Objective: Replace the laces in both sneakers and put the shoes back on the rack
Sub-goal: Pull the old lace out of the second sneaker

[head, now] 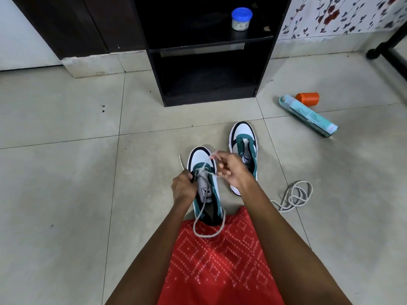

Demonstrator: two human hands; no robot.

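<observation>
Right hand [230, 172]: fingers [220, 161] pinch lace [194, 227] end, raised over toe of near sneaker [201, 159]. Left hand [184, 187]: curled round other strand at eyelets, tip poking up beside it. Sneaker on floor [66, 128], seemingly only lowest eyelets threaded; slack loop trails past heel. Second sneaker [243, 137] just beside, looks unlaced. Spare lace [301, 182] near. Rack [209, 97] ahead, well apart. Risk: hard pull by right hand drags left end back through eyelets; loose loop may snag heel, leaving ends uneven.
</observation>
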